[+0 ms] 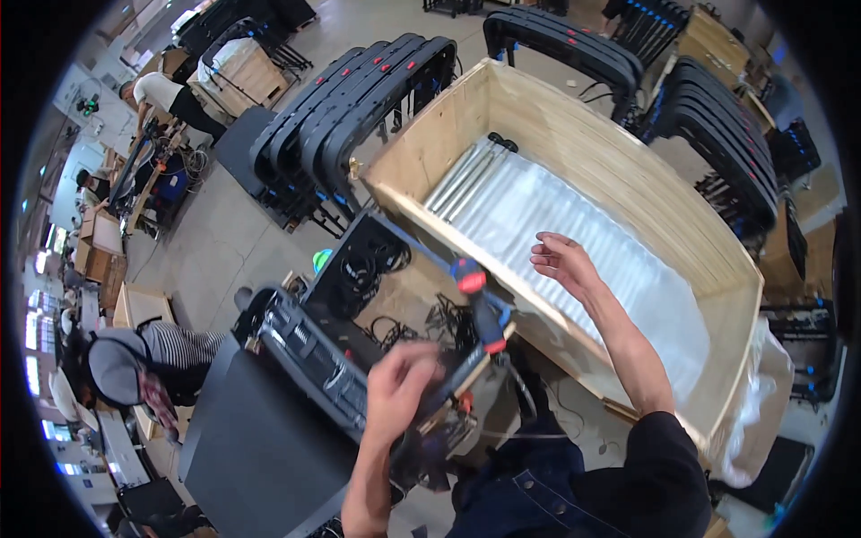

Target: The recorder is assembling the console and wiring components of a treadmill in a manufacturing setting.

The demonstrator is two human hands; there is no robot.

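My right hand hovers over a wooden crate, its fingers loosely bent and apart, with nothing visible in it. Below it in the crate lie several metal rollers, mostly covered by a translucent plastic sheet. My left hand is above the near end of a black treadmill-like frame; its fingers are curled and smeared by motion, so what they hold, if anything, is unclear. Between my hands is a red, black and blue power screwdriver, apparently hanging upright in front of me.
A black bin with coiled cables sits beyond my left hand. Rows of black curved console frames stand behind the crate. A large dark panel lies at lower left. A person in a striped top is at left; another bends over a bench farther off.
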